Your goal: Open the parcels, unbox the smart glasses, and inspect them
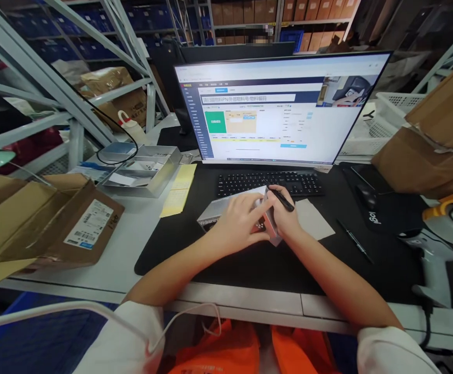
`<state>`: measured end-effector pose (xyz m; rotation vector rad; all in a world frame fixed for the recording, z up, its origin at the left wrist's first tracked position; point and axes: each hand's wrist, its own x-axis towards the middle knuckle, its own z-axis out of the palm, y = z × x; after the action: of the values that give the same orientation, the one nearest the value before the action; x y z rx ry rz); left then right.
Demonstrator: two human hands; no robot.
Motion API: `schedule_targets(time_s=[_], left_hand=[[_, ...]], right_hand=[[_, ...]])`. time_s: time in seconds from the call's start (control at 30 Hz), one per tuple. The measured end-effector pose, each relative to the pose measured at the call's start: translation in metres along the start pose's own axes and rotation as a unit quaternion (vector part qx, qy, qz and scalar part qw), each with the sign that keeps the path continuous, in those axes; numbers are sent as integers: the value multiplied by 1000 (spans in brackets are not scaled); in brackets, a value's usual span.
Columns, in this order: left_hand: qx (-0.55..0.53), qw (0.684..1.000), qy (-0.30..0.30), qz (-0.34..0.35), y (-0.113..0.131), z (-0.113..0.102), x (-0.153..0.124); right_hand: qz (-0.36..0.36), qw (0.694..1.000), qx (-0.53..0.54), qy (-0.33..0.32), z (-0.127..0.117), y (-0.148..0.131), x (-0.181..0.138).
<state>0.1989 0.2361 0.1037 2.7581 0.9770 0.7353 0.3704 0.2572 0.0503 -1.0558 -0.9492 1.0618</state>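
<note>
A small silver-grey box (215,209) with printed lettering on its side is tilted over the black desk mat (218,267). My left hand (238,221) grips it from above, fingers across the top and thumb low on the near side. At the box's right end, my right hand (284,215) is closed around a black pen (282,200), its fingers against the box. The pen's tip is hidden by the fingers. Beneath the right wrist lies a light grey sheet (315,218). The keyboard (300,184) is just behind both hands.
A lit monitor (257,124) stands behind the keyboard. To the left are an open cardboard box (105,208), a grey tray (160,176) and yellow paper slips (179,189). On the right lie a thin pen-like tool (354,240), a mouse (365,197) and a barcode scanner (430,259).
</note>
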Motion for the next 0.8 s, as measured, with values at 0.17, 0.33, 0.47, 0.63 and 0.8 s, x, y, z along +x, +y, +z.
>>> schedule_targets(time_s=[0.17, 0.33, 0.47, 0.63, 0.8], left_hand=[[-105, 988, -112, 23, -29, -34, 1], [-229, 968, -96, 40, -47, -30, 3], [-241, 967, -69, 33, -44, -31, 1], [-206, 977, -59, -5, -45, -45, -7], [-217, 976, 1, -23, -54, -41, -10]], right_hand=[[-104, 993, 4, -53, 2, -1, -10], [-81, 995, 18, -61, 6, -10, -12], [-123, 992, 17, 3, -2, -27, -1], [-143, 989, 4, 25, -26, -58, 11], [-73, 984, -26, -163, -35, -86, -9]])
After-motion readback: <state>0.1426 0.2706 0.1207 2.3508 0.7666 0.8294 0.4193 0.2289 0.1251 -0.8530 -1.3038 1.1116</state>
